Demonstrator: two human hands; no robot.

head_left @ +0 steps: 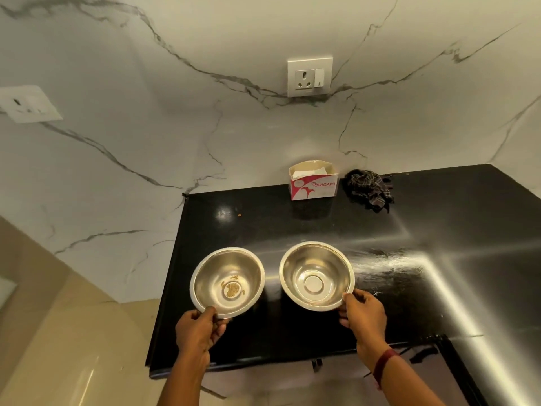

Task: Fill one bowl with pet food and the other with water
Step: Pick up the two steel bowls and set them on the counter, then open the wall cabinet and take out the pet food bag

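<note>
Black glossy countertop, marble wall behind. Near front edge, mouths up: left round steel bowl with brown crumbs, rim pinched by left hand; right round steel bowl, rim pinched by right hand. Back edge: red-white cardboard box reading "ORIGAMI", dark checked cloth just beside.

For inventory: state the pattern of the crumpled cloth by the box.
Crumpled fabric cloth: dark with pale checks; head view.

1. Warm, rather dim indoor light gives a yellowish cast.
2. Bright glare streaks cross the black countertop at right.
3. The left bowl and right bowl show soft highlights inside.
4. Wide-angle distortion curves the wall; the left socket is blurred.
</note>
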